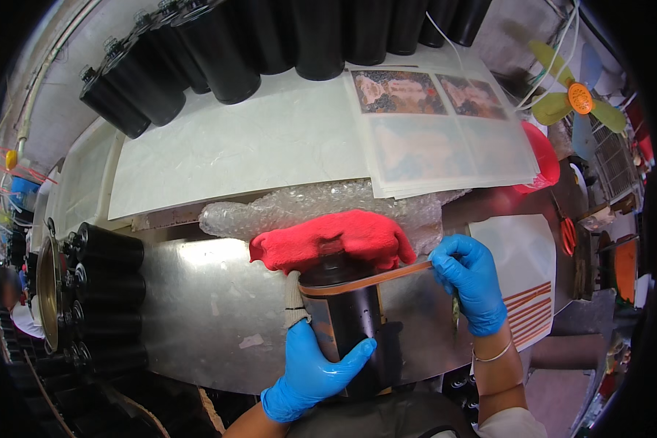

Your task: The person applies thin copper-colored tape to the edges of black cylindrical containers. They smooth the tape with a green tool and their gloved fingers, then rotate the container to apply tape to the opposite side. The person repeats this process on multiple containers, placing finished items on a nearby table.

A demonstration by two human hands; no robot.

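Observation:
In a blue glove, my left hand grips the body of a black bottle. A beige knit finger cover lies along the bottle's left side. The bottle tilts away from me, its neck against a folded red cloth. A printed panel shows on its left side. An orange-brown strip runs along the shoulder edge, its right end stretched off the bottle. My right hand, also gloved in blue, pinches that end. A thin metal tool, perhaps tweezers, hangs below this hand, partly hidden.
Bubble wrap lies behind the red cloth on the metal table. A white sheet at right carries several more strips. Beyond are printed sheets, red-handled scissors, a fan and several black bottles.

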